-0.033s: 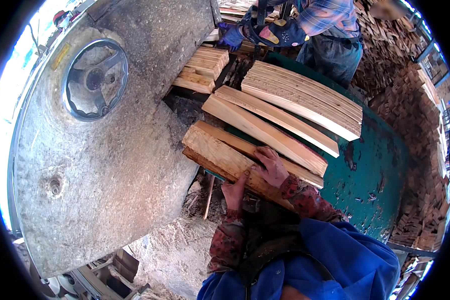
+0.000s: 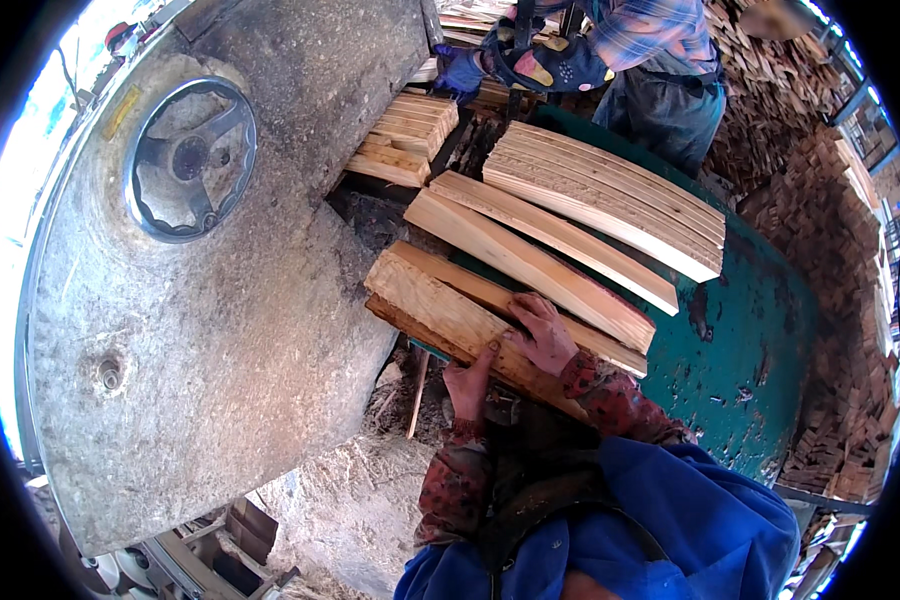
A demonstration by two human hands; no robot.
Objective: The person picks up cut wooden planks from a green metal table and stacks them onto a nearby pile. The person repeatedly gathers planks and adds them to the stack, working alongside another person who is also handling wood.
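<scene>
A thick wooden board (image 2: pixel 432 298) with a rough brown near edge lies slantwise in front of me. My left hand (image 2: pixel 467 385) holds its near edge, with the thumb up at the top face and the other fingers mostly hidden. Over the same board bends my right hand (image 2: pixel 544 338), its fingers curled toward the far edge. A narrower board (image 2: pixel 610 348) lies right behind it. Beyond that are two pale planks, a nearer one (image 2: pixel 530 265) and a farther one (image 2: pixel 560 240). Several boards stand side by side in a row (image 2: pixel 605 200) farther back.
A green metal table (image 2: pixel 740 350) carries the planks. On the left is a large worn metal panel (image 2: pixel 240 380) with a handwheel (image 2: pixel 192 150). Short boards (image 2: pixel 405 130) lie beside it. A co-worker's gloved hand (image 2: pixel 458 72) is at the far side; stacked wood (image 2: pixel 820 220) rises at the right.
The co-worker's sleeved arm has shifted very slightly to the left. My hands and the boards look the same.
</scene>
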